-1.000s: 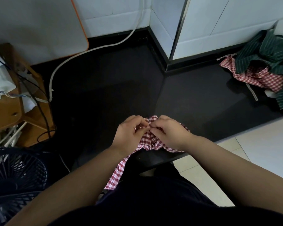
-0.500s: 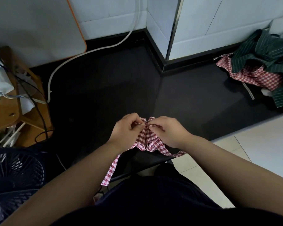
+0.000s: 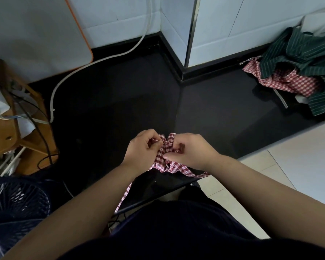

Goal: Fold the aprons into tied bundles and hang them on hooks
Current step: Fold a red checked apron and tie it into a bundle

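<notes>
A red-and-white checked apron (image 3: 168, 162) lies bunched at the near edge of the black counter (image 3: 120, 102). My left hand (image 3: 141, 149) pinches its strap on the left side of the bunch. My right hand (image 3: 191, 152) grips the gathered cloth on the right side, fingers curled. A loose strap (image 3: 125, 194) hangs off the counter edge below my left wrist. No hooks are in view.
A heap of green striped aprons (image 3: 304, 53) and another checked apron (image 3: 289, 81) lies at the counter's far right. A white hose (image 3: 94, 62) runs along the back left. A wooden stand (image 3: 6, 132) and a dark fan (image 3: 13, 209) are at the left.
Both hands have drawn slightly apart while working the strap at the top of the bunch. The loose strap end hangs lower off the counter edge.
</notes>
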Demonstrator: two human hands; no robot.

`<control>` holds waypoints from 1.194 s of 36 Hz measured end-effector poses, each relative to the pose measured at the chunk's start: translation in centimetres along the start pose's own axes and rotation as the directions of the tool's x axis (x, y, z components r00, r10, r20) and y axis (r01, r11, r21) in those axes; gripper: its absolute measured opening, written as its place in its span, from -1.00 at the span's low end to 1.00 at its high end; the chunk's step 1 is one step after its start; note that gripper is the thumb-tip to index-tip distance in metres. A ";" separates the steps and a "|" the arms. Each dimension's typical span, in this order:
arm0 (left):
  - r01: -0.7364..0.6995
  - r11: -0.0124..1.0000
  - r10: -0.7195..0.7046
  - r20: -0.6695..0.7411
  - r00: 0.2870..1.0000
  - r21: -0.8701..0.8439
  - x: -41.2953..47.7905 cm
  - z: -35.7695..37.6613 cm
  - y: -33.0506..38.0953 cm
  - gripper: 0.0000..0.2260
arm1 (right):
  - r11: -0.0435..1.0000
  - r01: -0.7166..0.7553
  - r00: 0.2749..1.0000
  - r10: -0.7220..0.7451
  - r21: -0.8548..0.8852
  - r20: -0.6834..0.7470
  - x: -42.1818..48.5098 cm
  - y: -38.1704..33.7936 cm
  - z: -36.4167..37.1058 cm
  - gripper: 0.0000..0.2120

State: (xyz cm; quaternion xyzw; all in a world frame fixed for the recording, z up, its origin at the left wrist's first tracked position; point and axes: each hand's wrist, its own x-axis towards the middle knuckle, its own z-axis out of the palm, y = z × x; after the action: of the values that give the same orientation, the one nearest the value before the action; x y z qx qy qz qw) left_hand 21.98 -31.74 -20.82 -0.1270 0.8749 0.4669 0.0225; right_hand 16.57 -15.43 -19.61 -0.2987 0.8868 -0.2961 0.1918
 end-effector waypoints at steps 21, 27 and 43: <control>0.032 0.999 -0.033 -0.070 0.997 -0.019 0.2 -0.6 -0.4 -0.81 | 0.948 -0.297 0.917 0.250 0.115 0.310 0.2 0.5 -2.4 -0.72; -0.129 0.987 0.133 -0.038 0.990 0.092 0.0 0.0 -0.8 -0.85 | 0.886 -0.407 0.898 0.344 0.221 0.275 -0.2 1.8 -1.7 -0.75; -0.292 0.902 0.284 0.073 0.956 0.318 0.7 -1.0 -0.5 -0.87 | 0.977 -0.168 0.957 0.193 0.128 -0.216 0.6 2.9 1.7 -0.87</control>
State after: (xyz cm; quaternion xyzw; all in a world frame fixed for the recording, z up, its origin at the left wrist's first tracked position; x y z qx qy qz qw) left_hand 21.52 -32.99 -20.76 0.0148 0.9486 0.3156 -0.0150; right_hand 15.80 -14.61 -22.88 -0.1699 0.9090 -0.3574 0.1312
